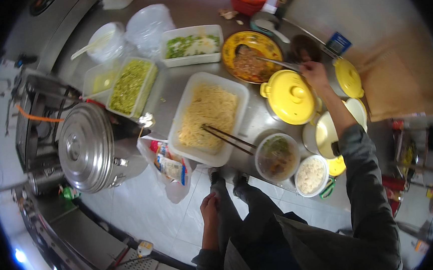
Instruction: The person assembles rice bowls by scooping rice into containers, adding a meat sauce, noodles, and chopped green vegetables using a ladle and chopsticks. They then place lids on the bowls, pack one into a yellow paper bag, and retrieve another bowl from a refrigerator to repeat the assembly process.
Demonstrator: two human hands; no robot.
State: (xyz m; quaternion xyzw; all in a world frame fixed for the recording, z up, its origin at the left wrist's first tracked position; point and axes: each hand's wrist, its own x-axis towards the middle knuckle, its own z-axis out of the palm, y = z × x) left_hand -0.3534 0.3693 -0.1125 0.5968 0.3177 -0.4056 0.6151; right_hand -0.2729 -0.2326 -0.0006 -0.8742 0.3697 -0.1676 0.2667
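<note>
On the steel table (pixel 166 92) we see 1 patterned yellow bowl (pixel 266 40) of brown, crumbly food; 1 long-handled spoon (pixel 279 62) reaches into it, pinched by the fingers of our right hand (pixel 314 74). Our left hand (pixel 210 206) hangs low, fingers curled together.

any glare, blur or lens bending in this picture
Head view: strong fisheye bending toward a black rim; head view: a light flares at lower left, and the steel lid carries pale shine; head view: the right hand looks slightly soft, the dark brown shape above it blurrier.
</note>
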